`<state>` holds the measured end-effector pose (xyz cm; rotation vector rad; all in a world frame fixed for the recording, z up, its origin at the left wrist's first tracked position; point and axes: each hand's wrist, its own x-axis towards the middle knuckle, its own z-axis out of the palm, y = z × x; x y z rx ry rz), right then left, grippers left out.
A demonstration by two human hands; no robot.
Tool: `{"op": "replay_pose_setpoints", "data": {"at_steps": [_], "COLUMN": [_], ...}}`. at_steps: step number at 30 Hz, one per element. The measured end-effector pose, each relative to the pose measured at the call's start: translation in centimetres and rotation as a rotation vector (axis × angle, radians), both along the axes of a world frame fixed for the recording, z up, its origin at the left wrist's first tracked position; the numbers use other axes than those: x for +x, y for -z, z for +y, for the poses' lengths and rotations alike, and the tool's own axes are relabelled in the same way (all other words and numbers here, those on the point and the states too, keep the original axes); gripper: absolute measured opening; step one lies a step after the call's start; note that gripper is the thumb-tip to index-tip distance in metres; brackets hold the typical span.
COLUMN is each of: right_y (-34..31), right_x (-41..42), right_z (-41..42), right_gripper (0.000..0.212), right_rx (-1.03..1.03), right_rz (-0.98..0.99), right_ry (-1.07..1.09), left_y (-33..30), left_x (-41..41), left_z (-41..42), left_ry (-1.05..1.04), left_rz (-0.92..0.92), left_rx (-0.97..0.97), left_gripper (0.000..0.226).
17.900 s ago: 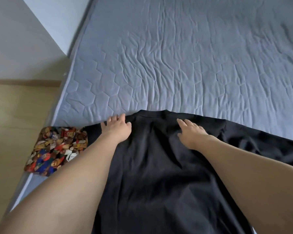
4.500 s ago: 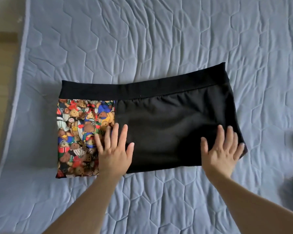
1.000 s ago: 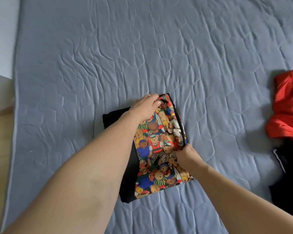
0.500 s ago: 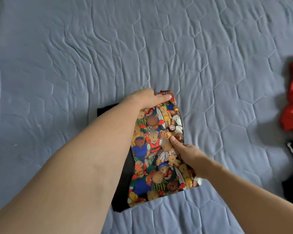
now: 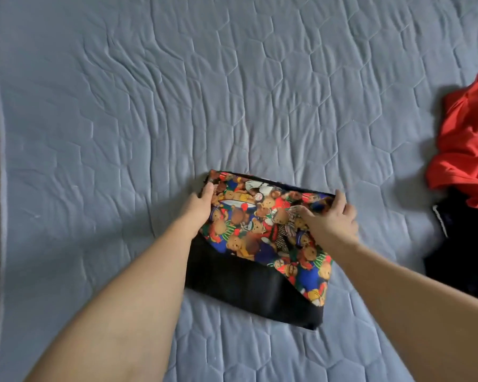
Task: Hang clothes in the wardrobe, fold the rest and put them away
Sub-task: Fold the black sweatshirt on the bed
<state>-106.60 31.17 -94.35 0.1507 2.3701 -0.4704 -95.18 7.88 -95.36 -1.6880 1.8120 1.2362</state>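
A folded black garment with a bright teddy-bear print panel lies on the grey-blue quilted bed, just below the middle of the view. My left hand grips its far left corner, thumb on top of the print. My right hand grips the far right edge, fingers curled over the fold. The printed panel faces up on the far half; plain black cloth shows along the near edge.
A crumpled red garment lies at the right edge of the bed, with a dark garment beside and below it. The bed's left edge runs down the left side, with a strip of floor beyond it.
The folded garment has turned from lying lengthwise away from me to lying across. Both hands have shifted to its far corners. The view has swung so more of the red garment shows.
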Motion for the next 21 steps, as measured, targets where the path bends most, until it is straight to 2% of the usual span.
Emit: {"op": "replay_pose_setpoints", "data": {"at_steps": [2,4,7,9,11,17,21], "right_y": [0.6,1.3,1.7,1.9,1.7,1.0,-5.2], "right_x": [3.8,6.8,8.6,8.0,6.9,8.3,10.4], "right_z": [1.2,2.6,3.3,3.2,3.1,3.0,0.9], "right_gripper": [0.102,0.102,0.082,0.063,0.051,0.041,0.037], "right_rx": [-0.117,-0.207,-0.404,-0.513,-0.538,-0.512,-0.484], "right_rz": [-0.05,-0.084,-0.211,-0.251,-0.299,-0.254,-0.199], "right_ry": [0.33,0.593,0.883,0.898,0.844,0.836,0.746], "left_y": [-0.6,-1.7,-2.9,-2.6,-1.5,0.2,-4.9], "left_x": [1.8,4.0,6.3,6.2,5.4,7.9,12.4], "left_z": [1.3,2.7,3.8,3.6,3.2,3.0,2.1], "left_ry": [-0.02,0.006,0.046,0.05,0.042,-0.042,-0.048], "left_rz": [0.055,0.056,0.015,0.016,0.04,0.097,0.081], "left_rx": [0.057,0.092,0.12,0.087,0.073,0.063,0.051], "left_gripper": [0.083,0.089,0.094,0.087,0.075,0.069,0.061]}}
